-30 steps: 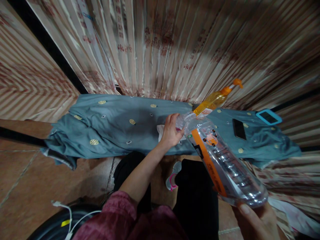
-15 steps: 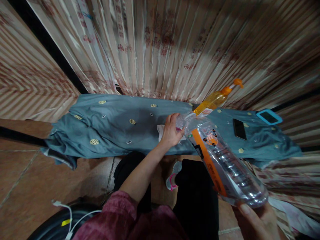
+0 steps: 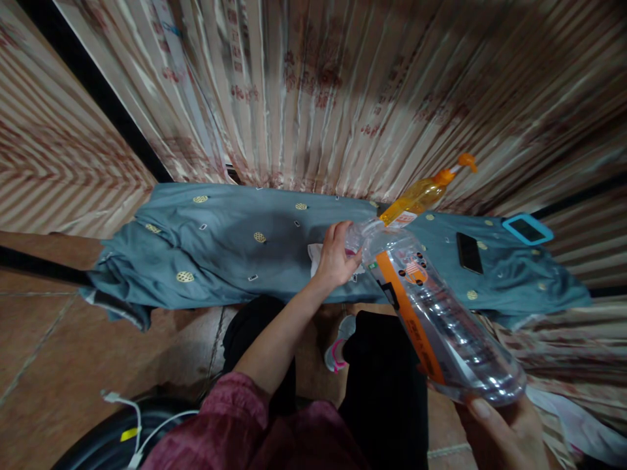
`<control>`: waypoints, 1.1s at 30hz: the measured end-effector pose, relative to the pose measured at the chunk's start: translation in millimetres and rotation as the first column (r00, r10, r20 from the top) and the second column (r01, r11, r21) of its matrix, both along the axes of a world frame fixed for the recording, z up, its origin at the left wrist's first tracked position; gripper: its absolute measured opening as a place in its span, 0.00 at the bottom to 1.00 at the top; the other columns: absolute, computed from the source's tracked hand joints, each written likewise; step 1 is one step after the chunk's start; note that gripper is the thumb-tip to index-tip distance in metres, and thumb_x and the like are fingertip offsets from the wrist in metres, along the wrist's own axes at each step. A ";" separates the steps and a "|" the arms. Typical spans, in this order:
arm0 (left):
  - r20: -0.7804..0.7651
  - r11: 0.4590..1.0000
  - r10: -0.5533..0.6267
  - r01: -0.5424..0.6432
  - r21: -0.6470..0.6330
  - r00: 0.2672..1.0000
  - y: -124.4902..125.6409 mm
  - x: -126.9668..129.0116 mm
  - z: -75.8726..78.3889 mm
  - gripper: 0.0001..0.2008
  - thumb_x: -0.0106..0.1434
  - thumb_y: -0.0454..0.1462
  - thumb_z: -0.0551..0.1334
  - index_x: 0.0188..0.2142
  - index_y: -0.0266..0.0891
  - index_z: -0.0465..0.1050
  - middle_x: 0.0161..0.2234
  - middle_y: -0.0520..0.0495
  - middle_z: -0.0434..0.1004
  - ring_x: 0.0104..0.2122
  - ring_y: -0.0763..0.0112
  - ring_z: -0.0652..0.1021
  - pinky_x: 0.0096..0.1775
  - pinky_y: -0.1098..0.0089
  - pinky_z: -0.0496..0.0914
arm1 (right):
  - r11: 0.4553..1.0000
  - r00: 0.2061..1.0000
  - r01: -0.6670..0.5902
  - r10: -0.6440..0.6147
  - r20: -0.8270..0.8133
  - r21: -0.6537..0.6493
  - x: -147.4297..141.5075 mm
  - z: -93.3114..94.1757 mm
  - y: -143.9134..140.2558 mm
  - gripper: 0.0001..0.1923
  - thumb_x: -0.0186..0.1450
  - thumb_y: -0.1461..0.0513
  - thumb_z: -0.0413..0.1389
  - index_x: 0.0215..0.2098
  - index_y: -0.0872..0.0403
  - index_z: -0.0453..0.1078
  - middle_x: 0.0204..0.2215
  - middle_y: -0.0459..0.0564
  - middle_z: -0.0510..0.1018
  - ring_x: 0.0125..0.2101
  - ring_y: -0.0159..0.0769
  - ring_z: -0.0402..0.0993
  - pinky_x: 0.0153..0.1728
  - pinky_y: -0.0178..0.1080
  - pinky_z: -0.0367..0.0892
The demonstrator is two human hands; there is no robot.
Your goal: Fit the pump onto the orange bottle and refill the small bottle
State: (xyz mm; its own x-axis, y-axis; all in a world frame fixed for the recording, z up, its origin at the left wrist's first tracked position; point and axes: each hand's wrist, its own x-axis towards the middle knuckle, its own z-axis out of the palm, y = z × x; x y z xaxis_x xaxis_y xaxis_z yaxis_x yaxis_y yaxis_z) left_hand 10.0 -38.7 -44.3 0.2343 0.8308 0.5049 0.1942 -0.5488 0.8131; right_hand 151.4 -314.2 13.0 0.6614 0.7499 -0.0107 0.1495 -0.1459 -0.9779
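Here, the cloth-covered surface [image 3: 230,261] runs beneath your left grip [image 3: 336,256], which is closed around clear plastic [image 3: 353,236] at the neck end of the slanting large bottle [image 3: 443,320]. Behind that neck stands an orange pump bottle [image 3: 416,198]; then a black phone [image 3: 469,252], your right grip [image 3: 504,425] clasping the large bottle's base, and a blue-rimmed device [image 3: 528,229].

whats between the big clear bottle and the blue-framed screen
In the head view, a dark phone lies on the green cloth between the big clear bottle and the blue-framed screen.
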 end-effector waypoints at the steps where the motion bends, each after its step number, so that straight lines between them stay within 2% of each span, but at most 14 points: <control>1: 0.002 1.000 0.000 0.000 0.003 1.000 0.0 0.2 -0.3 0.26 0.60 0.42 0.64 0.55 0.38 0.59 0.53 0.37 0.65 0.55 0.53 0.69 0.56 0.52 0.66 | 1.000 1.000 0.010 -0.010 -0.026 -0.008 -0.1 0.8 0.1 0.34 0.55 0.55 0.65 0.59 0.50 0.67 0.51 0.55 0.77 0.50 0.52 0.74 0.49 0.50 0.71; 5: -0.002 1.000 0.004 -0.004 0.002 1.000 0.2 0.7 -0.4 0.26 0.60 0.43 0.63 0.55 0.39 0.59 0.53 0.38 0.66 0.55 0.54 0.69 0.56 0.52 0.66 | 0.999 0.994 0.035 -0.037 -0.101 -0.028 -6.6 9.2 3.4 0.35 0.56 0.55 0.65 0.60 0.51 0.66 0.53 0.56 0.75 0.52 0.51 0.72 0.52 0.51 0.68; 10: -0.001 1.000 0.004 -0.004 0.003 1.000 0.4 0.1 0.1 0.26 0.60 0.42 0.63 0.55 0.39 0.59 0.53 0.37 0.66 0.55 0.53 0.69 0.56 0.52 0.66 | 1.000 0.991 0.004 -0.007 -0.137 -0.022 -15.6 18.4 7.5 0.34 0.58 0.56 0.64 0.61 0.50 0.63 0.54 0.57 0.74 0.51 0.53 0.72 0.50 0.55 0.68; 16: 0.007 1.000 0.005 -0.005 -0.002 1.000 0.3 -0.2 0.3 0.26 0.59 0.42 0.64 0.55 0.39 0.60 0.53 0.38 0.66 0.54 0.53 0.69 0.56 0.51 0.66 | 1.000 0.993 -0.012 0.015 -0.120 0.026 -5.5 7.9 3.9 0.34 0.57 0.56 0.64 0.60 0.52 0.65 0.50 0.58 0.76 0.50 0.54 0.73 0.50 0.57 0.68; 20: 0.003 1.000 0.001 -0.001 -0.012 1.000 -0.1 -0.3 1.4 0.26 0.60 0.43 0.63 0.55 0.39 0.60 0.53 0.38 0.66 0.55 0.53 0.69 0.56 0.52 0.66 | 1.000 0.997 -0.022 0.022 -0.068 0.001 1.7 0.4 -0.7 0.30 0.58 0.57 0.63 0.58 0.51 0.66 0.49 0.57 0.77 0.50 0.53 0.73 0.50 0.56 0.67; 28: 0.005 1.000 0.003 -0.003 -0.010 1.000 0.5 0.1 0.8 0.26 0.60 0.43 0.64 0.55 0.41 0.60 0.53 0.38 0.66 0.55 0.53 0.70 0.56 0.51 0.67 | 0.999 0.993 0.033 -0.033 -0.115 -0.001 -6.5 5.0 3.0 0.34 0.56 0.54 0.65 0.59 0.51 0.66 0.51 0.58 0.76 0.50 0.55 0.73 0.53 0.60 0.64; 33: 0.005 1.000 0.006 -0.006 -0.008 1.000 -0.2 -0.3 1.0 0.25 0.60 0.41 0.63 0.55 0.40 0.60 0.53 0.38 0.66 0.55 0.53 0.69 0.56 0.51 0.66 | 0.998 0.997 0.000 -0.005 -0.081 -0.056 2.9 4.3 -1.3 0.36 0.55 0.55 0.65 0.60 0.50 0.65 0.50 0.59 0.76 0.50 0.58 0.73 0.51 0.61 0.66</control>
State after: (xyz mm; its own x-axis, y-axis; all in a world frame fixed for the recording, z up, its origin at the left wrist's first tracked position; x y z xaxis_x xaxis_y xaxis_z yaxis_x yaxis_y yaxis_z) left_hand 9.8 -38.8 -43.3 0.2269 0.8361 0.4995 0.1932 -0.5413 0.8183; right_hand 154.3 -315.5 17.3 0.6585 0.7451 -0.1060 0.0697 -0.2005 -0.9772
